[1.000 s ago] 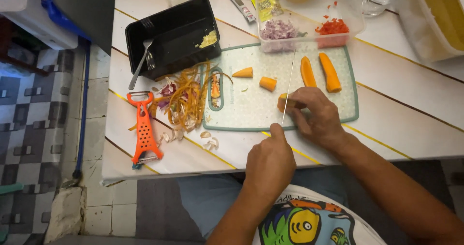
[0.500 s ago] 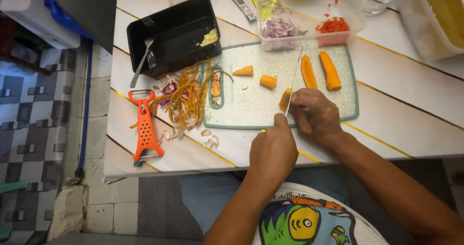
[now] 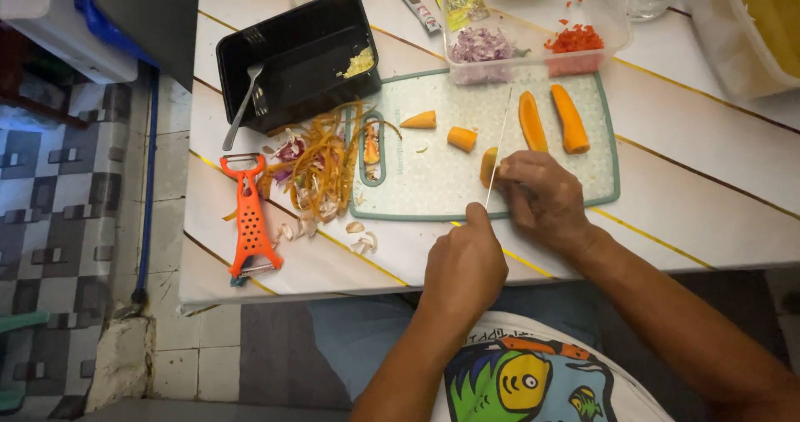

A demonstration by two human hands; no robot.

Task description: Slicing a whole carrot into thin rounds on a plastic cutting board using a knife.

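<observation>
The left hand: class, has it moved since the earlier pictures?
Yes. The left hand has moved forward toward the cutting board; its knuckles now reach the board's near edge.

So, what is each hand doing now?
Left hand: closed on the knife.
Right hand: holding the carrot piece on the cutting board.

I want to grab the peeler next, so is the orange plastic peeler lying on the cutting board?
No, the orange plastic peeler lies on the white table, left of the pale green cutting board.
</observation>
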